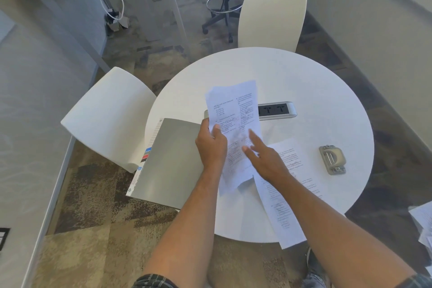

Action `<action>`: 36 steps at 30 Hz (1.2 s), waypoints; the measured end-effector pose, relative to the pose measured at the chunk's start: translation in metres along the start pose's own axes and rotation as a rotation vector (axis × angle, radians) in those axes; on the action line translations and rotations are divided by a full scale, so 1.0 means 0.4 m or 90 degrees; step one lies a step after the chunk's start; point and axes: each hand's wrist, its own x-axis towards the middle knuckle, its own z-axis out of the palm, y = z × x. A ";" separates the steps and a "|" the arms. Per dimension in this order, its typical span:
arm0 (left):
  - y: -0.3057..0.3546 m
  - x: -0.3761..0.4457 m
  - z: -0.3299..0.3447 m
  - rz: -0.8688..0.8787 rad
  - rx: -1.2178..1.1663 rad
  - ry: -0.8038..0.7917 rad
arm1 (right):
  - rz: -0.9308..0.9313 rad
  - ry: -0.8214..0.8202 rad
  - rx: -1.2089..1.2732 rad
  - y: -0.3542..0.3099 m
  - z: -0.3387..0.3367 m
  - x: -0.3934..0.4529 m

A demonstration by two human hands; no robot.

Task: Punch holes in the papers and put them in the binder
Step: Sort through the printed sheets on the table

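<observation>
A printed sheet (284,189) is lying at the near edge of the round white counter (304,82), hanging over the rim. Just beyond it the right hand (266,159) is hovering with fingers stretched out and released, while the left hand (211,145) is gripping a second sheet (233,110) by its left edge, lifted clear. The grey binder (170,161) is sitting closed at the left, overhanging. The hole punch (332,159) is resting to the right, well apart. Farther off, a power socket (277,110) is showing.
</observation>
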 end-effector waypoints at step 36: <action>-0.130 0.035 -0.086 -0.223 -0.140 -0.302 | 0.218 0.040 0.220 0.155 -0.015 -0.036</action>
